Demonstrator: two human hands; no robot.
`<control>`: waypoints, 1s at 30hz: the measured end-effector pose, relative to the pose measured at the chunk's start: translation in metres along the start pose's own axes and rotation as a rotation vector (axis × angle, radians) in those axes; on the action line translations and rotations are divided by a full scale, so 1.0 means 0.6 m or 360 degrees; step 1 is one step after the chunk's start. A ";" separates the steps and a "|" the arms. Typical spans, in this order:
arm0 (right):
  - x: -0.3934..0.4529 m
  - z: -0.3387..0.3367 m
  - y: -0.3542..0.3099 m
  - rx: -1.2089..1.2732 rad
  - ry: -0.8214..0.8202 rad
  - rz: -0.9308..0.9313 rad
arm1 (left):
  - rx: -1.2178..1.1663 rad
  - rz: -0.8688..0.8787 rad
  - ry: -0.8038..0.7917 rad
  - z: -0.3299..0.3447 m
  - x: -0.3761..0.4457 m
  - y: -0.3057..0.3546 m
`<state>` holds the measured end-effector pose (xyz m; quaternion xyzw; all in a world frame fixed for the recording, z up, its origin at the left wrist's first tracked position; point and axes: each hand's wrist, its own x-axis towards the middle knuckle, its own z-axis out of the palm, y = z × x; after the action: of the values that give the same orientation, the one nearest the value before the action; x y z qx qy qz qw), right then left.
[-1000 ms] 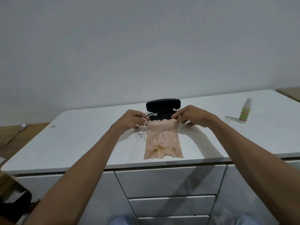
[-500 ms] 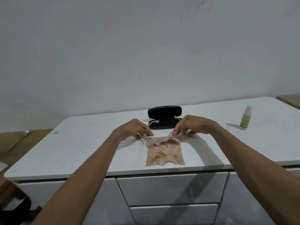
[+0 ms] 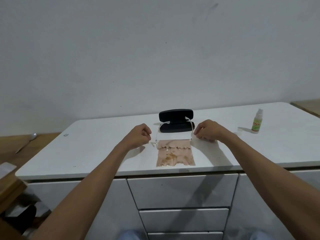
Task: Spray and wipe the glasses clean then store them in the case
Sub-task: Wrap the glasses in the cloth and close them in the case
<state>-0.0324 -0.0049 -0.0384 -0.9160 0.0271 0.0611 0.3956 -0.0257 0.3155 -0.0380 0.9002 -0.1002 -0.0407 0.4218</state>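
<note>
Clear-framed glasses (image 3: 173,147) stand front-down on a pinkish cloth (image 3: 175,158) with brown stains, their temples unfolded and reaching back toward the case. The black case (image 3: 175,115) lies open just behind them, lid raised. My left hand (image 3: 138,135) hovers left of the glasses with fingers loosely curled and a small gap to the frame. My right hand (image 3: 209,130) is on the right, fingertips close to the right temple and holding nothing. The small spray bottle (image 3: 256,122) with a green label stands far right on the white tabletop (image 3: 97,149).
A small clear cap (image 3: 239,131) lies left of the spray bottle. White drawers (image 3: 181,191) sit below the table's front edge. A spoon (image 3: 32,135) rests on a wooden surface at far left, and a tiny object (image 3: 65,135) lies near the table's left corner.
Both hands lowered the glasses onto the cloth, let go of the temples and moved a little apart to either side. The glasses now stand on their own.
</note>
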 end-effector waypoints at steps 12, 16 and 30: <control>-0.107 0.026 -0.017 -0.0347 -0.0219 -0.0222 | 0.0218 0.0151 -0.0441 0.022 -0.099 0.030; -0.129 0.034 -0.032 -0.0357 -0.0366 -0.0347 | 0.0315 0.0176 -0.0410 0.029 -0.110 0.036; -0.112 0.058 -0.041 -0.0293 0.0216 -0.0429 | 0.0122 0.0139 0.0152 0.047 -0.083 0.025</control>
<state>-0.0997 0.0373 -0.0352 -0.9457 -0.0751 -0.0523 0.3119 -0.0810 0.2959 -0.0451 0.9113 -0.1207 0.0245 0.3928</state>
